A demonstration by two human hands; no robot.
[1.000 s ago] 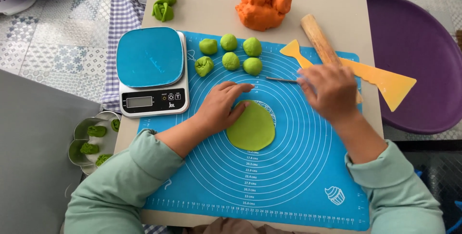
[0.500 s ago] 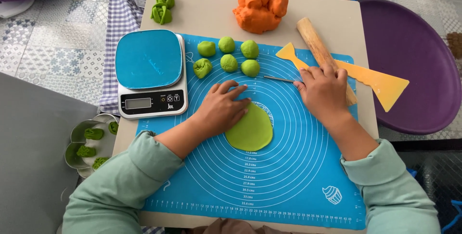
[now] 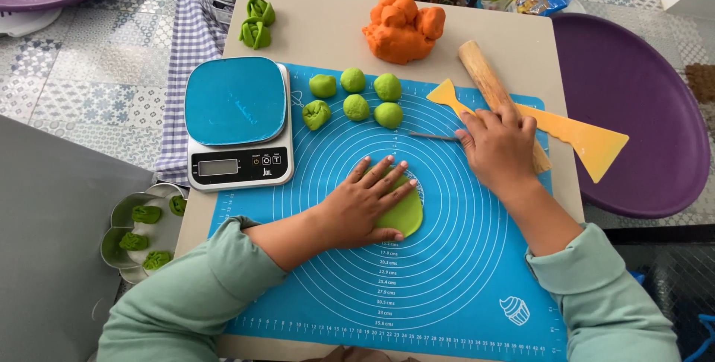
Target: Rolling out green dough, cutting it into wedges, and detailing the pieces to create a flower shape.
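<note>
Pressing our left hand (image 3: 369, 202) flat, fingers spread, we hold down the flattened green dough disc (image 3: 402, 209) at the middle of the blue mat (image 3: 462, 287) on the bench (image 3: 328, 27). Our right hand (image 3: 500, 146) lies loosely curled over the wooden rolling pin (image 3: 488, 83), beside the yellow scraper (image 3: 581, 135); whether it grips, we cannot tell. We judge this the flattening step; next calls for bringing the pin over the disc. Five green dough balls (image 3: 356, 94) wait above.

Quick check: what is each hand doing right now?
Left hand: open, palm flat on the green dough disc.
Right hand: resting on the wooden rolling pin, fingers loosely over it; firm grip cannot be told.
</note>
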